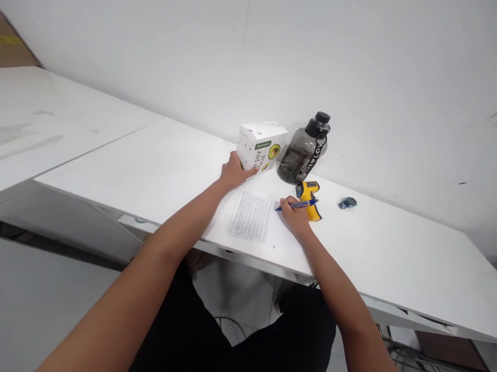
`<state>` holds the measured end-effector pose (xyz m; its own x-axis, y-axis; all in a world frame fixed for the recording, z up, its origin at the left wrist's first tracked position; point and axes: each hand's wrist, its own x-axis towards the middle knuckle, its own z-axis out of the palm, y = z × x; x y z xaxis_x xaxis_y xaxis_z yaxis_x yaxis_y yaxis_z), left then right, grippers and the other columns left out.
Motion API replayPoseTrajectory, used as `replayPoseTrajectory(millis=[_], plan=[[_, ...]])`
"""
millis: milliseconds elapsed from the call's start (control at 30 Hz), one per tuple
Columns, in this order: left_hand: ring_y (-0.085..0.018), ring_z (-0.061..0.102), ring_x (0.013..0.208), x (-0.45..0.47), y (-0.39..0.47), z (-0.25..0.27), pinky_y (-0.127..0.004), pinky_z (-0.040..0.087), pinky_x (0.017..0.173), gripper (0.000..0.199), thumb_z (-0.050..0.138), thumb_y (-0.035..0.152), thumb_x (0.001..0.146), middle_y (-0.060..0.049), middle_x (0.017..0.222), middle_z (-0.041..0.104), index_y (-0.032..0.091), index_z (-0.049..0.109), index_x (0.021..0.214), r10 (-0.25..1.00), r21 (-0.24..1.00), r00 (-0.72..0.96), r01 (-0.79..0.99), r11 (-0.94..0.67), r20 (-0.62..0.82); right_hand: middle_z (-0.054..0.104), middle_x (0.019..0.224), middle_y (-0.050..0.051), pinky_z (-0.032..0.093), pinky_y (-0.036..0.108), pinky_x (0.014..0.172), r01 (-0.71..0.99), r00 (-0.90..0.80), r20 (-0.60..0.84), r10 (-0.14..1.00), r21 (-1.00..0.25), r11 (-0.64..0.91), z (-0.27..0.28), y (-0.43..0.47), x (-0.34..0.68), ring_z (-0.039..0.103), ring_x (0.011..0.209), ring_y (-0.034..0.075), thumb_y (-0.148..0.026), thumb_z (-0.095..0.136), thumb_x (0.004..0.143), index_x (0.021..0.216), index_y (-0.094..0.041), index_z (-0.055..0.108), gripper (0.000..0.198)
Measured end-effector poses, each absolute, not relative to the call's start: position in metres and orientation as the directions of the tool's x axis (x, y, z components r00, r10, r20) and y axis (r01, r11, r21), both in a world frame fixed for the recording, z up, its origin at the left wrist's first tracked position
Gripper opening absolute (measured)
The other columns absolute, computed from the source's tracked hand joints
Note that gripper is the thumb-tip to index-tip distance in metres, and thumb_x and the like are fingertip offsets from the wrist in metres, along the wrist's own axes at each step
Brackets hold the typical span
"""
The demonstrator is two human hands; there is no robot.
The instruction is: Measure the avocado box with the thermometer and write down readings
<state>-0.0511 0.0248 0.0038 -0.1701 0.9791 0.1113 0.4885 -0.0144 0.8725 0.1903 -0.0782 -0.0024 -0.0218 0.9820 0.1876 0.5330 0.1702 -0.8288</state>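
My left hand [234, 172] grips the lower part of a white carton [254, 147] printed with avocados, its thumb across the front face. A blue pen [300, 204] is held in my right hand [293, 215], its tip pointing left. Between my hands, a sheet of paper [251, 216] covered in dense handwriting lies flat on the table. Just beyond my right hand lies a yellow and black infrared thermometer gun [310, 199], partly hidden by the pen and hand. Behind it, beside the carton, a large grey translucent water bottle [302, 150] stands upright.
A small dark teal object [347, 203] rests to the right of the thermometer gun. The white table [404, 244] runs along a white wall [176, 49]. At the far left, a brown cardboard box [10, 40] sits at the back. Cables and a wire rack [439, 368] are below at right.
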Motion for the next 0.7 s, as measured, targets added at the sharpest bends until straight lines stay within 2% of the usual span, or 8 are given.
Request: replayPoseTrajectory(millis=[333, 500, 600, 700], plan=[[-0.049, 0.058, 0.135, -0.0508, 0.0274, 0.0014, -0.064, 0.052, 0.106, 0.078, 0.089, 0.056, 0.068, -0.019, 0.137, 0.065, 0.026, 0.042, 0.122, 0.974, 0.885, -0.184, 0.464, -0.030, 0.129, 0.045, 0.059, -0.003, 0.045, 0.035, 0.072, 0.505, -0.051, 0.182, 0.982, -0.844, 0.183, -0.0048, -0.0769, 0.1912, 0.047, 0.066, 0.019, -0.051, 0.054, 0.089, 0.064, -0.027, 0.043, 0.036], [-0.048, 0.058, 0.136, -0.0509, 0.0243, 0.0042, -0.063, 0.053, 0.106, 0.079, 0.087, 0.057, 0.071, -0.020, 0.142, 0.063, 0.025, 0.041, 0.126, 0.979, 0.881, -0.170, 0.474, -0.015, 0.109, 0.049, 0.064, -0.001, 0.048, 0.036, 0.075, 0.498, 0.084, 0.227, 0.970, -0.853, 0.156, -0.0068, -0.0775, 0.1926, 0.054, 0.073, 0.021, -0.055, 0.050, 0.093, 0.065, -0.028, 0.042, 0.040], [-0.048, 0.059, 0.136, -0.0513, 0.0228, 0.0054, -0.062, 0.054, 0.105, 0.078, 0.086, 0.058, 0.072, -0.020, 0.143, 0.063, 0.025, 0.041, 0.127, 0.981, 0.877, -0.162, 0.481, -0.014, 0.105, 0.055, 0.068, 0.000, 0.051, 0.038, 0.078, 0.504, 0.166, 0.290, 0.943, -0.846, 0.172, -0.0068, -0.0800, 0.1943, 0.059, 0.076, 0.023, -0.065, 0.049, 0.095, 0.072, -0.027, 0.050, 0.045], [-0.047, 0.060, 0.136, -0.0516, 0.0223, 0.0056, -0.061, 0.055, 0.104, 0.077, 0.086, 0.059, 0.072, -0.019, 0.140, 0.064, 0.026, 0.041, 0.125, 0.981, 0.871, -0.163, 0.491, -0.015, 0.109, 0.063, 0.074, 0.001, 0.053, 0.039, 0.078, 0.550, 0.175, 0.366, 0.914, -0.807, 0.218, -0.0077, -0.0801, 0.1982, 0.064, 0.077, 0.024, -0.072, 0.048, 0.095, 0.090, -0.025, 0.063, 0.049]])
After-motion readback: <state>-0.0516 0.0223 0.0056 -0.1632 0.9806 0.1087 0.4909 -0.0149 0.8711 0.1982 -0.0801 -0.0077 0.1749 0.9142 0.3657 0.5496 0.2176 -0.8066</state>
